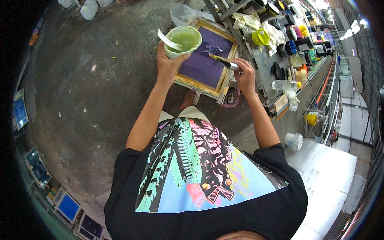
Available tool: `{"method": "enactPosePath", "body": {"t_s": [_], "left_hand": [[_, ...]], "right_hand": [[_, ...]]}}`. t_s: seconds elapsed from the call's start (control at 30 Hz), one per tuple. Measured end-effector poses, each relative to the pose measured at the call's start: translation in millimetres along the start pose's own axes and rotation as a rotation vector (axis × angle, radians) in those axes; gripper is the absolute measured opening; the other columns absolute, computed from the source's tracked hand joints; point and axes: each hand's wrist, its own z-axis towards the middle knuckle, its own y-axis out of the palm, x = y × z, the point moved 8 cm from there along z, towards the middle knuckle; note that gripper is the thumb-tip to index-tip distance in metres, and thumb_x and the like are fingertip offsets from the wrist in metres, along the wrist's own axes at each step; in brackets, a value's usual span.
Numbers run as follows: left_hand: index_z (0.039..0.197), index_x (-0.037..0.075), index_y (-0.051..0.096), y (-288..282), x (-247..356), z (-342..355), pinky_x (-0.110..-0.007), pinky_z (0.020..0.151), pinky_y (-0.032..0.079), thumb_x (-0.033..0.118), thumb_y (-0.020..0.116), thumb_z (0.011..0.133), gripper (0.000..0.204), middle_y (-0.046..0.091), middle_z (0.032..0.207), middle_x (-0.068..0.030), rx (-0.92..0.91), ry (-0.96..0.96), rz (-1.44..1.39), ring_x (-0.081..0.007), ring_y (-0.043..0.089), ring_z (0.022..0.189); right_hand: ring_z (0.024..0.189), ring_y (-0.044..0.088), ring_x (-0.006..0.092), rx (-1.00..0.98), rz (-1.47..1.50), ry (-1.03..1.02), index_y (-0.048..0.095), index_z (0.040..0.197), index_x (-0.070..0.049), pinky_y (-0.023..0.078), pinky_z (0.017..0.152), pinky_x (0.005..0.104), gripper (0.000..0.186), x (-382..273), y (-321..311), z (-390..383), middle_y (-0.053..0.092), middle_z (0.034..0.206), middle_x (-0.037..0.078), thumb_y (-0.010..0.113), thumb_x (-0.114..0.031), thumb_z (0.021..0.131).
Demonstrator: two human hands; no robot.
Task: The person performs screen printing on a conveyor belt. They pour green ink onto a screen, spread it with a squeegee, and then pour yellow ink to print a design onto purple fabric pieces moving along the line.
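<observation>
My left hand is wrapped round a pale plastic tub of green liquid. A white stirrer leans out over the tub's left rim. In my right hand is a brush with a light handle and a dark, yellowish working end; its exact kind is hard to make out. That end lies over a wooden-framed printing screen with purple mesh. A pale figure shows in the mesh near the brush tip. The tub covers the screen's upper left part.
To the right, a bench carries many ink jars, rags and a clear bottle. A clear plastic bag lies beyond the screen. A white bucket stands at right. Other framed screens line the left edge.
</observation>
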Motion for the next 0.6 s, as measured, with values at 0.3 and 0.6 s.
{"method": "enactPosePath", "body": {"t_s": [0.3, 0.6], "left_hand": [[0.143, 0.006, 0.04, -38, -5, -15, -0.039, 0.111, 0.048, -0.006, 0.084, 0.073, 0.083, 0.057, 0.136, -0.0104, -0.044, -0.109, -0.033, -0.0237, 0.058, 0.127], [0.145, 0.004, 0.039, -54, -7, -19, -0.04, 0.114, 0.045, -0.012, 0.08, 0.075, 0.083, 0.055, 0.139, -0.0116, -0.016, -0.169, -0.026, -0.0244, 0.054, 0.131]], "right_hand": [[0.081, 0.059, 0.0124, -0.04, 0.484, 0.559, 0.071, 0.12, -0.003, 0.049, 0.078, 0.0282, 0.042, 118, 76, -61, 0.068, 0.088, 0.005, 0.073, -0.003, 0.078], [0.069, 0.047, 0.014, -0.068, 0.486, 0.61, 0.057, 0.087, -0.004, 0.04, 0.067, 0.0312, 0.019, 105, 96, -61, 0.045, 0.071, 0.002, 0.074, -0.003, 0.079]]}}
